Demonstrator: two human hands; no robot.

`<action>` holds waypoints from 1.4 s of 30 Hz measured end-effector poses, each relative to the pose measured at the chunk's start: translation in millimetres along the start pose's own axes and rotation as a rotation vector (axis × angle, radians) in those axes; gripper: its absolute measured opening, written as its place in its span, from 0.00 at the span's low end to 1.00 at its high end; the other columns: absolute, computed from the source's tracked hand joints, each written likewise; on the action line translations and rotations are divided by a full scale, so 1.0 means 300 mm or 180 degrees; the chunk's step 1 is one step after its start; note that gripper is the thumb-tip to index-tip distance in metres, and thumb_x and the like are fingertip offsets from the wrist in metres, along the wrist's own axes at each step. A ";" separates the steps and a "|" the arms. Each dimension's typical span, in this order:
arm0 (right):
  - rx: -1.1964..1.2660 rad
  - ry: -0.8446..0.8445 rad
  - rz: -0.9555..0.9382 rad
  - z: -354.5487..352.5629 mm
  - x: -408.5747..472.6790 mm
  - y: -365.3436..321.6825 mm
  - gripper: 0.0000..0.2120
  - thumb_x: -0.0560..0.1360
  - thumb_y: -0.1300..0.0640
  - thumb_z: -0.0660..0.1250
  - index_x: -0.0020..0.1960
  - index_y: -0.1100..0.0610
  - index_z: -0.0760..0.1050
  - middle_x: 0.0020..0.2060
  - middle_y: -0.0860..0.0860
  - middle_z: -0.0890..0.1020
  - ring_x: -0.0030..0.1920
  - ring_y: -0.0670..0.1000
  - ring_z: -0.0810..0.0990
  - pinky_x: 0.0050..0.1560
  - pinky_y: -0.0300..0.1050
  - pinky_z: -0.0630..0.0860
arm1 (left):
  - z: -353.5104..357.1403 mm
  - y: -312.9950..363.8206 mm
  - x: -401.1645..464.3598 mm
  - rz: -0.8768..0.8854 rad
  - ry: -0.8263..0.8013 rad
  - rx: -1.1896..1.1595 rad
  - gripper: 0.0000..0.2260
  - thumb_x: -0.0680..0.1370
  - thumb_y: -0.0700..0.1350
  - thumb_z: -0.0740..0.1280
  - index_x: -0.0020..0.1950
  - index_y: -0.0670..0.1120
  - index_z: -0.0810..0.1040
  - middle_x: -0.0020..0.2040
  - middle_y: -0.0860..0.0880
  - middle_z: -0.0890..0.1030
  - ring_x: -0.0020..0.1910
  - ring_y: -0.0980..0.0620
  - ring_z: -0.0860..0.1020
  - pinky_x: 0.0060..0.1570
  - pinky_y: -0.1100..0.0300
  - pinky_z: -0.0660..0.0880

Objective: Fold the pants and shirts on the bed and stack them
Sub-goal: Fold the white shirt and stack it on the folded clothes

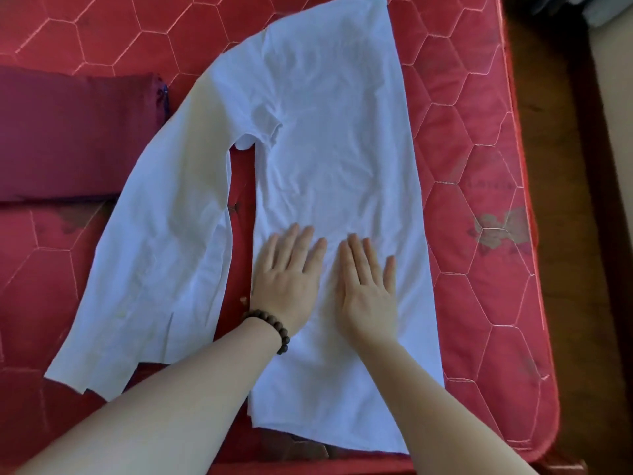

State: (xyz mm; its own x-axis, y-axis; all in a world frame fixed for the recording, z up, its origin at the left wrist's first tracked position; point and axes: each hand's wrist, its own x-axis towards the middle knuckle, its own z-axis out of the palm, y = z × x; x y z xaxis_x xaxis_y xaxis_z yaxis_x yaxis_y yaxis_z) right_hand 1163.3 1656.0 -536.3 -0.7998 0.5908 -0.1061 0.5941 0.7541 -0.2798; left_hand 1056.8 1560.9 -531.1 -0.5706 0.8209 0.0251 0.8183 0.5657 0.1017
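Observation:
A white long-sleeved shirt (329,138) lies spread flat on the red quilted mattress (479,255). Its body runs from the near edge toward the far side. One long sleeve (157,255) stretches out to the left and down, apart from the body. My left hand (289,269), with a beaded bracelet on the wrist, presses flat on the shirt's lower body near its left edge. Just to the right, my right hand (368,284) also lies flat with fingers straight on the cloth. Neither hand grips anything.
A folded dark maroon garment (72,138) lies at the left of the mattress, touching the sleeve's upper part. The mattress edge (544,303) runs down the right side, with a dark wooden floor (582,234) beyond it.

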 end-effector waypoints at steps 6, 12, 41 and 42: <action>0.0062 -0.0099 -0.0118 0.007 -0.111 -0.038 0.26 0.80 0.50 0.50 0.76 0.56 0.62 0.76 0.51 0.60 0.77 0.51 0.50 0.75 0.60 0.44 | 0.000 0.041 -0.142 -0.0223 -0.0554 -0.0086 0.26 0.81 0.55 0.46 0.78 0.49 0.55 0.79 0.43 0.55 0.78 0.43 0.51 0.74 0.42 0.53; -0.0369 -0.0301 0.0289 -0.003 -0.262 0.053 0.29 0.79 0.41 0.45 0.78 0.49 0.51 0.77 0.48 0.51 0.77 0.49 0.47 0.75 0.58 0.37 | 0.006 0.021 -0.250 -0.0186 -0.0690 -0.0014 0.29 0.80 0.58 0.47 0.79 0.48 0.52 0.79 0.40 0.51 0.78 0.43 0.48 0.76 0.44 0.49; 0.0056 0.0380 -0.0368 -0.081 -0.278 -0.017 0.19 0.74 0.60 0.57 0.61 0.62 0.77 0.61 0.60 0.77 0.64 0.62 0.72 0.69 0.66 0.63 | -0.108 0.107 -0.261 -0.0461 0.0067 -0.0682 0.12 0.73 0.39 0.68 0.56 0.39 0.79 0.60 0.39 0.77 0.67 0.38 0.71 0.68 0.38 0.64; 0.0140 0.0375 -0.0524 -0.069 -0.222 -0.036 0.18 0.74 0.62 0.60 0.62 0.63 0.76 0.62 0.60 0.77 0.65 0.62 0.73 0.69 0.66 0.64 | -0.093 0.110 -0.204 -0.0352 0.0023 -0.0790 0.13 0.74 0.37 0.66 0.58 0.39 0.78 0.62 0.39 0.76 0.68 0.38 0.70 0.69 0.41 0.65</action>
State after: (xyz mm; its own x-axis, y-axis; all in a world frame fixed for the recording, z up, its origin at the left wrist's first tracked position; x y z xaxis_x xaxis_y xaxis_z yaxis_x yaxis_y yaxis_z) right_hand 1212.0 1614.5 -506.6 -0.8688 0.4919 0.0563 0.4497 0.8316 -0.3259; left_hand 1116.8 1527.0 -501.6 -0.6567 0.7541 0.0072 0.7095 0.6145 0.3450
